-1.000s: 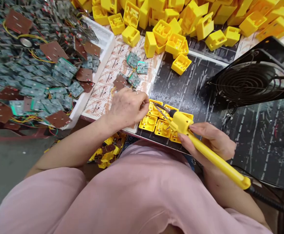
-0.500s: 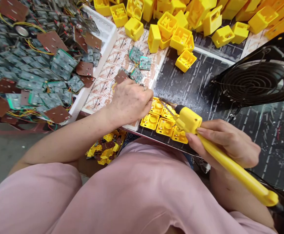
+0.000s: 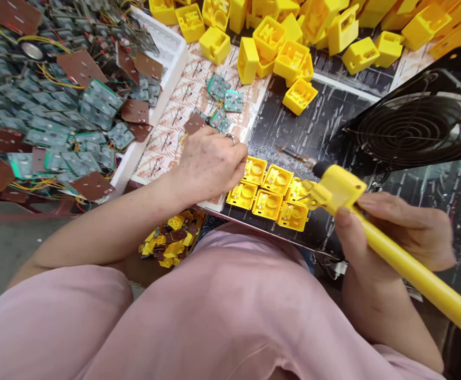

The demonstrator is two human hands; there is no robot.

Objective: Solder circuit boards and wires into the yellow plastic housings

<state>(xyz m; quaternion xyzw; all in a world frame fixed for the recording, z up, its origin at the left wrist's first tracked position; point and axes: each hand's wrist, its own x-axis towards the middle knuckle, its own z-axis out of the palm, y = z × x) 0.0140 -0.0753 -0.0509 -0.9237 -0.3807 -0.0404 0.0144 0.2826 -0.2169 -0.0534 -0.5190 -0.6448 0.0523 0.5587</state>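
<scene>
My right hand (image 3: pixel 396 232) is closed around a yellow soldering iron (image 3: pixel 373 232), its dark tip lifted over the black mat (image 3: pixel 293 132), to the right of the parts. Several small yellow plastic housings (image 3: pixel 270 195) lie in a cluster at the mat's near edge. Fingers curled, my left hand (image 3: pixel 210 166) rests at the cluster's left end, touching the nearest housing; what it pinches is hidden. A ring shows on one finger.
A white tray (image 3: pixel 175 58) at the left is heaped with green and brown circuit boards (image 3: pixel 56 121). A pile of yellow housings (image 3: pixel 313 31) fills the back. A black fan (image 3: pixel 412 126) stands at the right. A few loose boards (image 3: pixel 224 103) lie behind my left hand.
The right hand has drawn the soldering iron back to the right, lifting its tip off the yellow housings. The left hand stays at the cluster's left end.
</scene>
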